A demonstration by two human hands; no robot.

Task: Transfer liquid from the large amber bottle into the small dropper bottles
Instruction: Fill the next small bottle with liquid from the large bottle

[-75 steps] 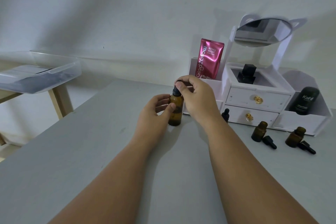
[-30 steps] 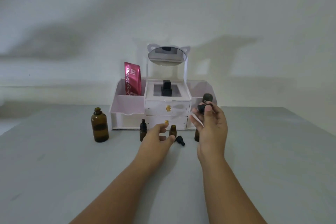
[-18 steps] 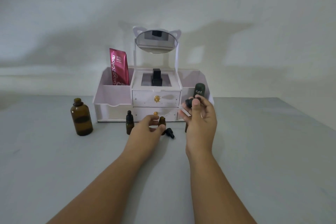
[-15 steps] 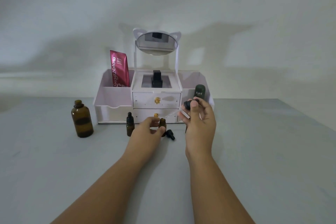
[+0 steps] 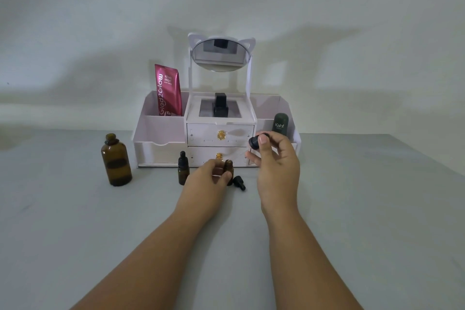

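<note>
Large amber bottle stands uncapped and upright on the left of the matte grey surface, well apart from both hands; round glass body, narrow neck, dark band of liquid low down, exact level hard to read. Left hand has its fingers curled around an open small dropper bottle, amber glass, only neck and one side showing past the thumb. Right hand is raised above the surface, fingers pinching a dropper by its black rubber bulb; the thin clear pipette slants down-left toward the held bottle, faint against the white drawers, tip hard to make out, any liquid inside cannot be told. Capped small dropper bottle stands upright just left of the left hand, black bulb on top. Loose black dropper cap lies on its side just right of the held bottle. Behind stands a white plastic organizer with two drawers and gold knobs, oval mirror on top with cat-ear frame. Left compartment holds a glossy pink sachet; centre tray holds a black square bottle; right compartment holds a dark green rounded tube, lower part hidden by the right hand. Both forearms are cut off at the bottom edge.
</note>
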